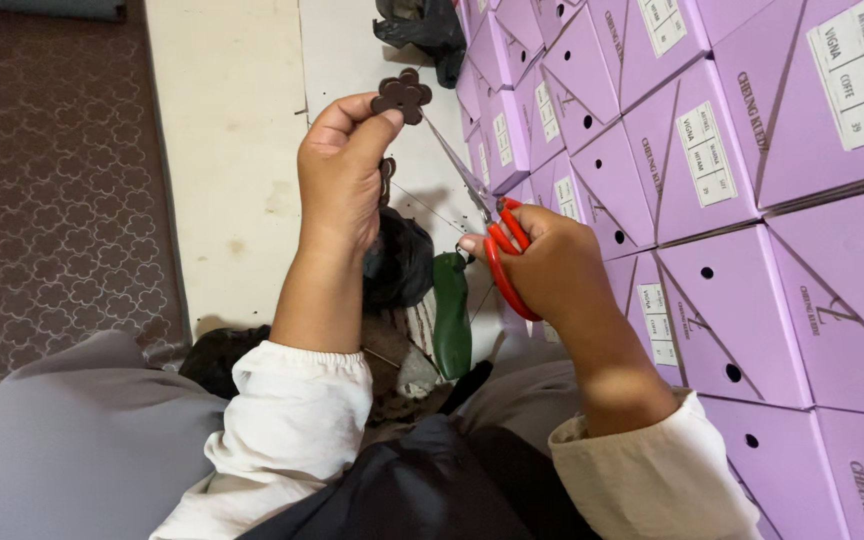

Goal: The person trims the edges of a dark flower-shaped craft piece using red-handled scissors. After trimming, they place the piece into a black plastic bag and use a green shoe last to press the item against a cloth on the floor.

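My left hand (340,172) pinches a small dark brown flower-shaped piece (402,95) between thumb and fingers and holds it up. My right hand (549,262) grips red-handled scissors (497,238); their thin blades reach up and left, with the tips just under the flower piece. Both hands hover over my lap, and cream sleeves cover both wrists.
A wall of stacked purple boxes (742,200) fills the right side. A green object (451,312) and dark cloth (400,262) lie below the hands. A black bag (422,28) sits at the top. Cream floor (232,150) and a patterned carpet (52,180) lie left.
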`<state>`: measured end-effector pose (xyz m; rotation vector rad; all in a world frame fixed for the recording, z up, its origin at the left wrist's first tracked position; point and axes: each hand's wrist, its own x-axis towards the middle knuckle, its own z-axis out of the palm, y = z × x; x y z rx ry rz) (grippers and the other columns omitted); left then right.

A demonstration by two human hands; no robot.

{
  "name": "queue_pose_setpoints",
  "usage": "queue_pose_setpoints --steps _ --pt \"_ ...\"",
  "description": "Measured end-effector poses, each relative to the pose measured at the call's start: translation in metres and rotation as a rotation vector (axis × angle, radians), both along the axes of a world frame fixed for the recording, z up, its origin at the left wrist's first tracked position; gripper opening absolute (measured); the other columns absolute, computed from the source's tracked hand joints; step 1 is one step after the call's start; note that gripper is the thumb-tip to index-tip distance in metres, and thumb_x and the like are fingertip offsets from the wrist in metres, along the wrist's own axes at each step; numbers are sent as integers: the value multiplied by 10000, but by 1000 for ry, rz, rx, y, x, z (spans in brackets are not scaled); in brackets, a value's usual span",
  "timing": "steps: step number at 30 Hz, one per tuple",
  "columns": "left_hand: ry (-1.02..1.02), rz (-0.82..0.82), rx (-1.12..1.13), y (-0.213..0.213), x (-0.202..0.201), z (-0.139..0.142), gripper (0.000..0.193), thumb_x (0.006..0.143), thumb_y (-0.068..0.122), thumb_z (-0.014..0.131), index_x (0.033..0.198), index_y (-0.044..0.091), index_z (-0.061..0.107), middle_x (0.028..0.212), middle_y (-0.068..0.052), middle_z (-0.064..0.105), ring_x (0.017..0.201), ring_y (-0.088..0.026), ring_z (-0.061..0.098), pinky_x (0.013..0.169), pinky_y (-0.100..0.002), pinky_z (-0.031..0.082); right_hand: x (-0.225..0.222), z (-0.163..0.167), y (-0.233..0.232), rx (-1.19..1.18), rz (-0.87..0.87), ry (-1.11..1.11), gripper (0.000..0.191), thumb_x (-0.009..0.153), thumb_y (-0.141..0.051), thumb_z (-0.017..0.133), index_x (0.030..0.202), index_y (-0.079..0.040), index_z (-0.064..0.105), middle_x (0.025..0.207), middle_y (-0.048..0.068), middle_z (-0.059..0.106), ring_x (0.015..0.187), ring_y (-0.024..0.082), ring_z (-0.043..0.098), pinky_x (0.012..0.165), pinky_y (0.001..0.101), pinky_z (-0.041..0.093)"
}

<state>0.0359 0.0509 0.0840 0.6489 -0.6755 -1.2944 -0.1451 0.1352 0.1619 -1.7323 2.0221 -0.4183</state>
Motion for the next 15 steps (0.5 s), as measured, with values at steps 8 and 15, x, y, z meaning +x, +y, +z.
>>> queue_pose_setpoints --steps 8,15 --pt "-30 0 32 4 -4 6 126 918 25 709 1040 0 691 978 -28 720 877 -74 628 789 -220 500 4 -6 -2 29 -50 -35 505 746 -495 858 917 -40 721 696 129 679 605 233 599 628 371 524" --pt "-69 -12 88 7 -9 5 85 933 40 708 1012 11 698 889 5 695 686 -18 515 545 -186 371 -6 -15 1 -66 -27 -51 509 733 -477 869 988 -58 732 753 130 714 614 235 646 631 359 540"
